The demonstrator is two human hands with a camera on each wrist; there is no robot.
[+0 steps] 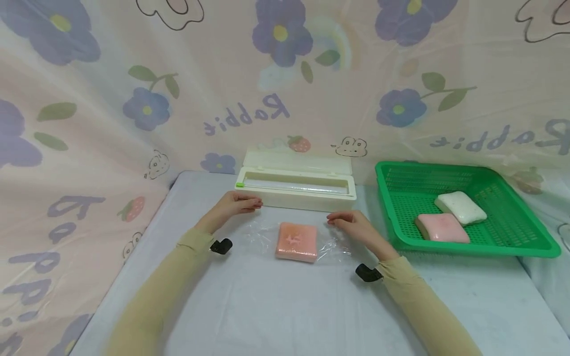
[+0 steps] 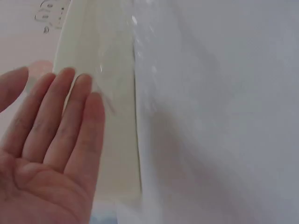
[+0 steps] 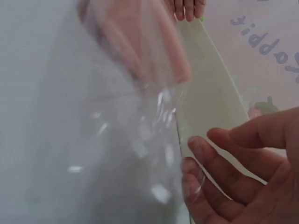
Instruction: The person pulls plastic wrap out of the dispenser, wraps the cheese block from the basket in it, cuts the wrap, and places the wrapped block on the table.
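A square pink soap bar [image 1: 297, 241] with a star-like mark on top lies on the table under clear plastic film [image 1: 336, 248], which spreads out on both sides of it. My left hand [image 1: 238, 203] is at the film's far left, beside the dispenser's front; in the left wrist view its fingers [image 2: 70, 121] are straight and hold nothing. Past the soap's right far corner is my right hand [image 1: 354, 225], fingers loosely bent. In the right wrist view its fingertips [image 3: 192, 179] meet the film's edge, without a visible pinch.
Behind the soap stands a cream film dispenser [image 1: 296, 198], lid raised, with a roll inside and a green cutter at its left end. To the right, a green basket [image 1: 467, 249] holds a white bar [image 1: 461, 206] and a pink bar [image 1: 442, 228]. A patterned curtain hangs behind.
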